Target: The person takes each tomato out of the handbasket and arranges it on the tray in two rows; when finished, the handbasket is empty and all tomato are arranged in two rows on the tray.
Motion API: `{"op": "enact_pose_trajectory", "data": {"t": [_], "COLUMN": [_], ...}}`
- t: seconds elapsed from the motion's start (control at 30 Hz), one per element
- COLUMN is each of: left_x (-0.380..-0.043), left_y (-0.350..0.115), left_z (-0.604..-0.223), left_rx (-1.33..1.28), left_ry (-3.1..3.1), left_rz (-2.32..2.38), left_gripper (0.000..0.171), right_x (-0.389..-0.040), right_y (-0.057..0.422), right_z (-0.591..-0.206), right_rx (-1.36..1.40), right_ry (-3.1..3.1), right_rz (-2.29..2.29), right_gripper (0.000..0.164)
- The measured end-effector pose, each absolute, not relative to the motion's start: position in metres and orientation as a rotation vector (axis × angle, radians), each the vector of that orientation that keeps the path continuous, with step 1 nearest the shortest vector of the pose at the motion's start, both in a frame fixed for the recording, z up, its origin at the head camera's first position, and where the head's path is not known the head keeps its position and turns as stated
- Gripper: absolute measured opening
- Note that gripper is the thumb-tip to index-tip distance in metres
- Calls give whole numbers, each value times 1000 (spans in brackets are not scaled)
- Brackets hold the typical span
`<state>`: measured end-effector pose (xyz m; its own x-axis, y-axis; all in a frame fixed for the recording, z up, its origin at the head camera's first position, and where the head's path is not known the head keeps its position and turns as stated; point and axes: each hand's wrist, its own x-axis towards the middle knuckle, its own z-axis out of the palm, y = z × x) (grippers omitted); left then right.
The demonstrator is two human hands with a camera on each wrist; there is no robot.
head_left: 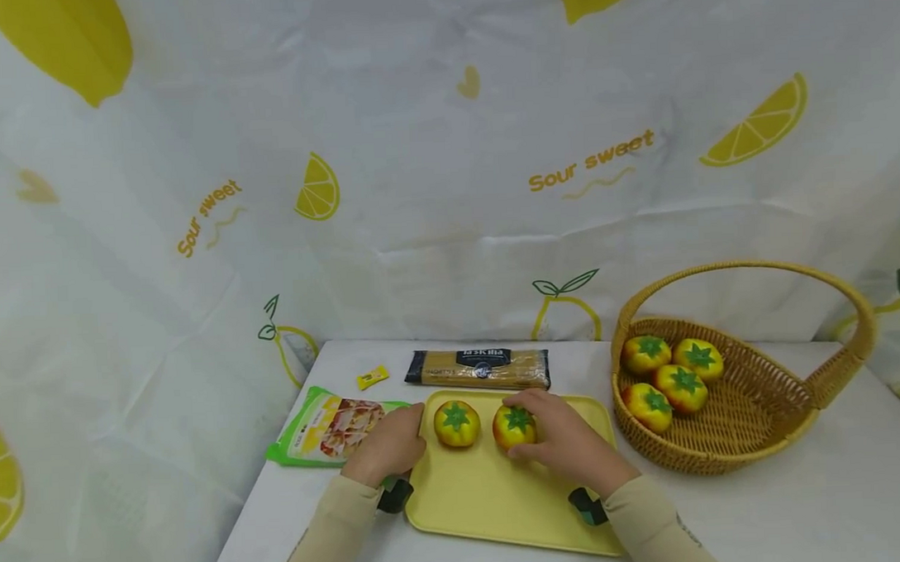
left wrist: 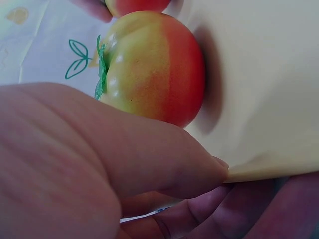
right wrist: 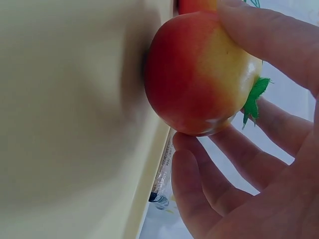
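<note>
A yellow tray (head_left: 495,503) lies on the table with two red-and-yellow tomatoes on it, each topped with a green star-shaped calyx. My left hand (head_left: 389,444) pinches the tray's left rim, thumb (left wrist: 169,159) on top and fingers beneath, as the left wrist view shows. Just beside that thumb sits the left tomato (head_left: 458,427). On the right tomato (head_left: 511,429) my right hand (head_left: 570,438) has its thumb and fingers curled round the sides. In the right wrist view this tomato (right wrist: 194,74) appears at the tray surface; whether it touches cannot be told.
Right of the tray stands a wicker basket (head_left: 752,419) with a tall handle, holding several similar tomatoes (head_left: 680,389). Behind the tray lies a spaghetti pack (head_left: 483,368). A green food bag (head_left: 336,425) and a small yellow packet (head_left: 372,377) are at the left.
</note>
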<state>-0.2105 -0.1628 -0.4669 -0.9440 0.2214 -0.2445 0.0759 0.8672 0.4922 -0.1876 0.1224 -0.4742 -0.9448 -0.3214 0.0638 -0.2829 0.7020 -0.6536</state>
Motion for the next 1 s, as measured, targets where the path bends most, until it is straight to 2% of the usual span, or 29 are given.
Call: {"op": "enact_pose_trajectory", "data": {"t": [1.0], "left_x": [-211], "left_y": [-162], "left_z": [-466], "left_rx": [223], "left_ry": [2737], "left_rz": [701], "left_gripper": [59], "right_x": [-188], "right_y": [130], "right_z": [-470], "right_rx": [-452], "right_ry": [2824], "right_rz": [-1069], "right_gripper": [79]}}
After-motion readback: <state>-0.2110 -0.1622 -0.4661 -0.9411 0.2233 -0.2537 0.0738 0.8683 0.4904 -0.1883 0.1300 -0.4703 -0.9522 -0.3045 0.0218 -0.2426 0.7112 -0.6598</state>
